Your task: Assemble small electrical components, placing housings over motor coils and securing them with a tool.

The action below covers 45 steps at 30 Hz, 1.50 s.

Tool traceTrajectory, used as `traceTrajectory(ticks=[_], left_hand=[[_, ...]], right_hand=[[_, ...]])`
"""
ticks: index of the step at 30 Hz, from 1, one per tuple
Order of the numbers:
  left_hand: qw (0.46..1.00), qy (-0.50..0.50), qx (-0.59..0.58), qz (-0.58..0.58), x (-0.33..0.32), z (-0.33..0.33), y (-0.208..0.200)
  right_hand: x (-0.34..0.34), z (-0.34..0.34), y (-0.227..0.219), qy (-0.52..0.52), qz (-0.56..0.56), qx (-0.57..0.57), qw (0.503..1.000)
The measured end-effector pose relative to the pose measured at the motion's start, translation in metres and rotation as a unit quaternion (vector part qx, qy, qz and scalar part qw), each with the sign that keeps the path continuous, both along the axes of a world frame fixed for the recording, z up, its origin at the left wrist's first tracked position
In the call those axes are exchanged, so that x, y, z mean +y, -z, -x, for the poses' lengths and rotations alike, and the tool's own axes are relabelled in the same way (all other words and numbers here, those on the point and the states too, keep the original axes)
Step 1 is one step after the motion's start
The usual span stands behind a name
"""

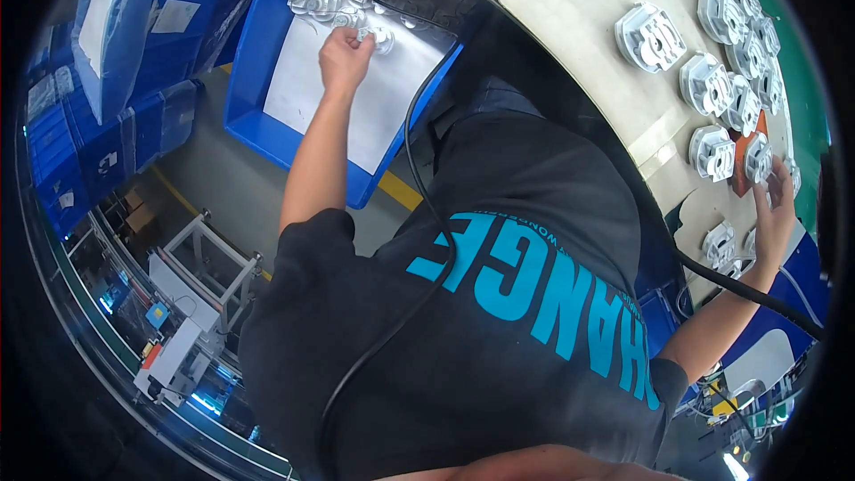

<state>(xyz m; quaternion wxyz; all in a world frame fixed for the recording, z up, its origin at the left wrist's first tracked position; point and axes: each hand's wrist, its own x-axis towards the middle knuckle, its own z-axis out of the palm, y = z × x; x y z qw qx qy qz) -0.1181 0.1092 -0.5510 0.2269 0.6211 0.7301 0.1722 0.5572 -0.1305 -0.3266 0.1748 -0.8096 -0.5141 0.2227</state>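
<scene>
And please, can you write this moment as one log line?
left hand: at white pieces, blue bin | right hand: at white housing, table | grip: unclear, both

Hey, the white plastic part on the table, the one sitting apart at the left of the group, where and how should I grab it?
Pinch the white plastic part by its outer side walls, probably coming from the left: the raised walls offer an edge to hold, its recessed face points up, and other white parts crowd its right.
</scene>
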Motion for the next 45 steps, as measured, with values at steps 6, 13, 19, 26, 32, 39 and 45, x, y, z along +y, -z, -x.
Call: traceTrajectory(ticks=[6,13,19,26,32,39,45], left_hand=[[0.994,-0.101,-0.025,0.023,0.016,-0.010,0.048],[0.980,-0.182,0.016,-0.082,0.030,-0.009,0.068],[0.982,-0.185,0.004,-0.031,0.040,0.037,0.103],[0.975,-0.069,0.129,-0.169,0.073,0.013,-0.051],[0.877,0.182,-0.284,-0.342,0.120,-0.136,-0.253],[0.789,0.564,0.028,-0.242,0.160,-0.347,-0.308],[0.685,0.634,0.332,-0.136,0.191,-0.421,-0.261]], right_hand=[[0.005,0.012,-0.003,0.010,0.003,-0.016,1.000],[0.005,0.033,-0.015,0.037,-0.020,-0.023,0.999],[0.028,0.071,-0.027,-0.022,-0.096,-0.030,0.995],[0.026,0.080,-0.029,0.014,-0.102,-0.010,0.995],[0.026,0.078,-0.029,0.000,-0.113,-0.052,0.992],[0.012,0.091,-0.042,0.039,-0.143,-0.055,0.987],[-0.019,0.092,-0.046,0.045,-0.146,-0.068,0.986]])
